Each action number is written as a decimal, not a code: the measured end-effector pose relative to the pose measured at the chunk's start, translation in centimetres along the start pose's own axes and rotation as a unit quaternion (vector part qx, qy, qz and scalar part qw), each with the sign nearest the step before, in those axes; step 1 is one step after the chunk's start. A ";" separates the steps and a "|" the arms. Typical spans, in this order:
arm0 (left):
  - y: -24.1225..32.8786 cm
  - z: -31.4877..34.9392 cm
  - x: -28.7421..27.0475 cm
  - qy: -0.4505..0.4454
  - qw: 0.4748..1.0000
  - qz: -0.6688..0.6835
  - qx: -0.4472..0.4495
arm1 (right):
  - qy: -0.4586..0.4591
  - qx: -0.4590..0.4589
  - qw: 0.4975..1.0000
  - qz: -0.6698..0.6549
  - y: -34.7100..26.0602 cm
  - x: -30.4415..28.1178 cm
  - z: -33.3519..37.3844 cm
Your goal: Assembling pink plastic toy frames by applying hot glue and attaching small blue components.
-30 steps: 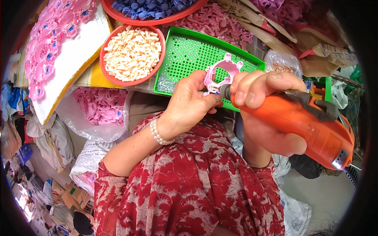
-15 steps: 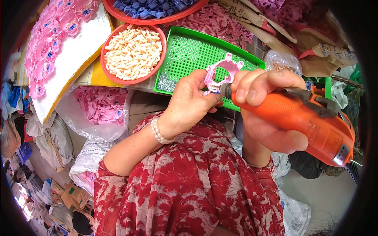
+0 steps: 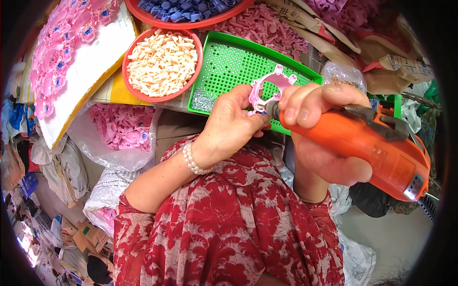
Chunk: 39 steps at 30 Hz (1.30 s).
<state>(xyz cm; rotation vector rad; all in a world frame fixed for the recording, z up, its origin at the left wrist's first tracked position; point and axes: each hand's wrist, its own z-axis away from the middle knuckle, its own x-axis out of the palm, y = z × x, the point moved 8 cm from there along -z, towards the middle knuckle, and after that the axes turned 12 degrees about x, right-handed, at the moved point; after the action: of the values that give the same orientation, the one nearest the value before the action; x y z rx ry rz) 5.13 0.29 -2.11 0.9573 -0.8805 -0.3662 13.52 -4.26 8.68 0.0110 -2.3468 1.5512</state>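
Between the thumb and fingers of my left hand [image 3: 229,117] is a pink plastic ring-shaped part [image 3: 278,76], its round opening tilted up toward me. My right hand [image 3: 324,128] is wrapped round an orange electric screwdriver [image 3: 367,143]. The tool's dark nose meets the lower side of the pink part, close to my left fingertips. Its bit tip is hidden there. Both hands are held over the near edge of a green perforated tray [image 3: 238,57], where a heap of small silvery screws [image 3: 203,101] lies in the left corner.
Left of the tray stands a red bowl of cream-coloured pieces [image 3: 162,64], with a red basin of blue parts [image 3: 186,10] behind. Pink parts [image 3: 55,62] cover a white sack at far left. A plastic bag [image 3: 124,128] holds more. A cord [image 3: 426,209] trails from the screwdriver.
Hardly anything differs. Both hands, the pink part and the screwdriver keep nearly the same place, with only a very slight shift of the whole picture.
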 end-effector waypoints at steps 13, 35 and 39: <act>-0.6 -0.5 -0.9 0.059 0.996 -0.030 0.063 | -0.030 -0.010 0.999 0.035 1.0 0.1 -0.4; 8.2 12.9 -19.0 0.115 0.821 -0.540 0.145 | 0.039 -0.003 0.999 0.004 -2.5 0.9 -0.3; 11.5 15.4 -24.6 0.255 0.786 -0.545 0.145 | 0.039 0.023 0.999 -0.006 -1.5 1.4 -0.4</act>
<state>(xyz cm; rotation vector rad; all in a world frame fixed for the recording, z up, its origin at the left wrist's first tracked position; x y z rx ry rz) -23.08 13.51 -0.29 1.7121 0.2249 -0.9100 12.60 -4.34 10.55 -0.0259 -2.2472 1.5698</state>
